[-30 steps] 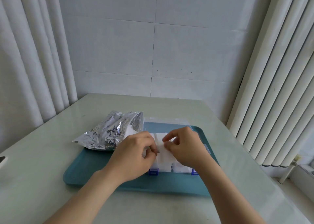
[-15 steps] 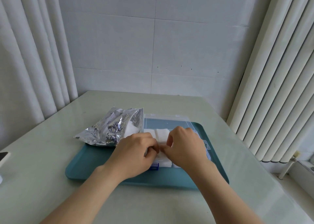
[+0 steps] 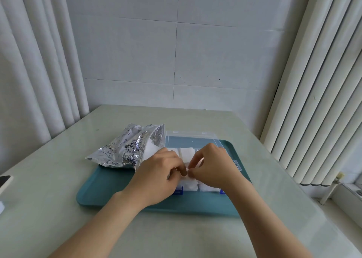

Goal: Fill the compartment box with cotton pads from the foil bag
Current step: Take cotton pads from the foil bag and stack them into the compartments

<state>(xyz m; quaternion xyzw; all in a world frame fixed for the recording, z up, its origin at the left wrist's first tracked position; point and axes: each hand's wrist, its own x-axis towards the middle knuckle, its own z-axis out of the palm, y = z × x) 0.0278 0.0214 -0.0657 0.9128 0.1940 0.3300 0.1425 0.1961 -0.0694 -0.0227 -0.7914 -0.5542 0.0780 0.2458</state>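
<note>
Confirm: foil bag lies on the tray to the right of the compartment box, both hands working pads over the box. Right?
Not quite. The head view shows the foil bag left of the compartment box, partly on the tray. Both the left hand and right hand do work pads over the box.

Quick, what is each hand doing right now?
Left hand: fingers pinched on white cotton pads in the clear compartment box.
Right hand: pinched on the same pads.

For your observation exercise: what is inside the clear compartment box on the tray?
White cotton pads fill the visible parts of the compartment box. Both hands cover its middle, so those compartments cannot be seen.
</note>
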